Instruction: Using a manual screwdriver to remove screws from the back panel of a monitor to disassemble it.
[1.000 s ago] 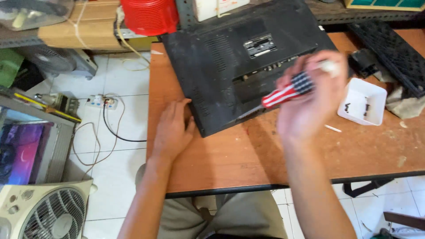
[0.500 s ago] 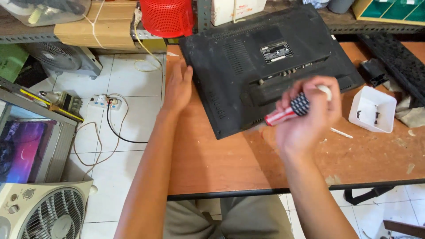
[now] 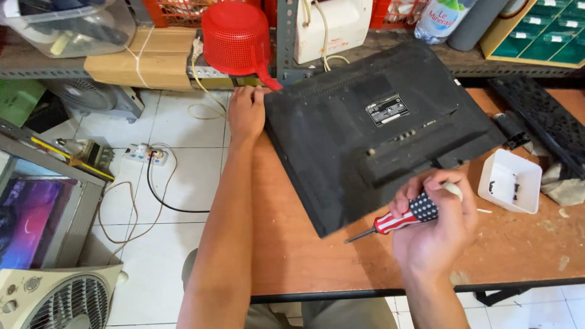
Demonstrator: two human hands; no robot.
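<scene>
The fingers (image 3: 242, 92) of the left hand (image 3: 245, 113) lay flat and spread on the far-left corner of the black flat-screen monitor (image 3: 372, 131), which rested face down on the wooden desk (image 3: 304, 256) with its back panel up, that corner hanging past the desk's left edge. There lay the likely trouble: pressed or tugged at that overhanging corner, the panel could pivot and slide toward the tiled floor. Its long axis ran from lower left to upper right, skewed to the desk's edges. Further right, the right hand (image 3: 434, 234) was clenched around a screwdriver (image 3: 396, 220) with a striped, starred handle, near the monitor's front edge; the shaft lay almost level, tip pointing lower left and off any screw. A loose swing could scrape the casing. At far right stood a small white tray (image 3: 495, 189), close enough to be knocked.
</scene>
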